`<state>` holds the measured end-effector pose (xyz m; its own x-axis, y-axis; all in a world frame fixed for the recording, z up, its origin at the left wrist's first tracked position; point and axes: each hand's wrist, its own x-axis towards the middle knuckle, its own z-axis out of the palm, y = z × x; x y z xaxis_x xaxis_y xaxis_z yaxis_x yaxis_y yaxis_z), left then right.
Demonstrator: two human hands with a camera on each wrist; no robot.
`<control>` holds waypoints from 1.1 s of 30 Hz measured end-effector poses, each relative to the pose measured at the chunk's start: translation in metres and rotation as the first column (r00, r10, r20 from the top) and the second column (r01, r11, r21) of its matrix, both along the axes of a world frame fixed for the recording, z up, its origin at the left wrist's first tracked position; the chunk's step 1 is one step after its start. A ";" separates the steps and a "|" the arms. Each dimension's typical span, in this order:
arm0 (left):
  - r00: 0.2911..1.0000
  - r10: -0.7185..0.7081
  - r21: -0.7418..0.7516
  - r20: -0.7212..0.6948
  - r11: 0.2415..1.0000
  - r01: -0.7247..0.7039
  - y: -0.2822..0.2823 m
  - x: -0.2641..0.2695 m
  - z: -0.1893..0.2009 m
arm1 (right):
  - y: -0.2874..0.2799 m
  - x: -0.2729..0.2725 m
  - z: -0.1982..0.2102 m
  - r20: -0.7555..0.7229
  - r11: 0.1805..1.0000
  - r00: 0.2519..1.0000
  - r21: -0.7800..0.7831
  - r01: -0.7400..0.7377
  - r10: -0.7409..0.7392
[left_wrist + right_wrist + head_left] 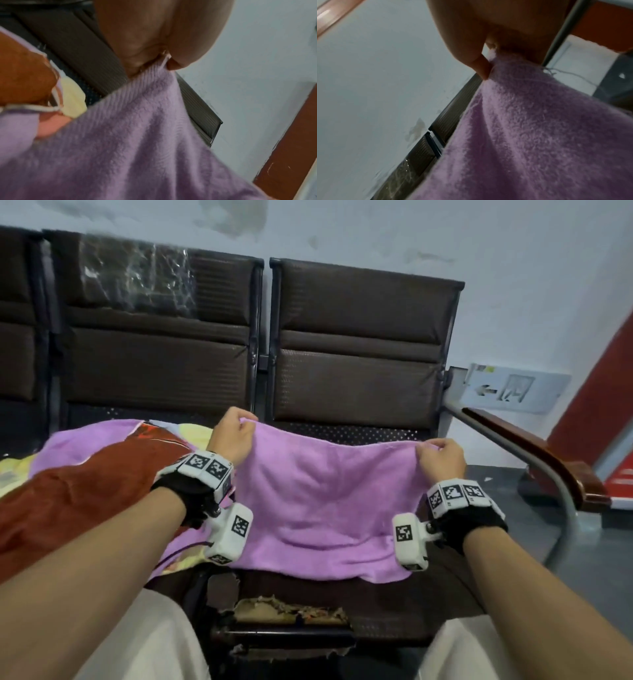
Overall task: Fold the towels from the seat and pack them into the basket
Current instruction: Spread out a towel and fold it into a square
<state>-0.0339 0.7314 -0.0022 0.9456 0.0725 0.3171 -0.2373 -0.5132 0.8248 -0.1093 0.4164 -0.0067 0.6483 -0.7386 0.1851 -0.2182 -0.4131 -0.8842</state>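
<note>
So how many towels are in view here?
3, maybe more beneath: a purple towel held up by the left hand and right hand; a rust-red towel and a patterned towel on the left seat.

Both hands, left (pixel 233 436) and right (pixel 442 457), pinching purple towel (pixel 322 501) corners above seat (pixel 376 604)

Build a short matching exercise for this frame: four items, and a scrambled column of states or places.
Items:
1. fluffy lilac towel
2. rust-red cloth
3. left hand
4. brown padded seat cushion

States or places:
A. torn along its front edge
B. lies heaped on the seat to the left
C. held stretched by two corners
D. pinches a towel corner

Pairs: 1-C, 2-B, 3-D, 4-A
</note>
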 end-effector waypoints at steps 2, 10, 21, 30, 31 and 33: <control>0.998 -0.007 -0.068 -0.069 0.998 0.002 -0.008 0.003 -0.017 | 0.003 0.006 -0.021 0.014 0.993 1.000 0.112 -0.023 0.022; 0.962 -0.236 -0.394 -0.136 0.904 0.166 -0.040 -0.005 -0.034 | 0.053 0.014 -0.010 0.331 0.663 0.787 0.425 -0.617 0.520; 0.927 -0.322 -0.362 -0.195 0.901 0.237 -0.041 -0.020 -0.049 | 0.082 0.013 -0.027 -0.180 0.563 0.634 -0.324 -0.761 0.752; 0.821 -0.513 -0.417 -0.252 0.823 0.386 -0.050 -0.036 -0.040 | 0.090 0.017 -0.037 -0.093 0.629 0.662 -0.238 -0.740 0.744; 0.807 -0.530 -0.426 -0.259 0.813 0.397 -0.051 -0.038 -0.039 | 0.090 0.018 -0.039 -0.089 0.643 0.677 -0.244 -0.726 0.731; 0.793 -0.542 -0.448 -0.278 0.803 0.392 -0.054 -0.042 -0.038 | 0.091 0.019 -0.038 -0.073 0.667 0.703 -0.260 -0.698 0.707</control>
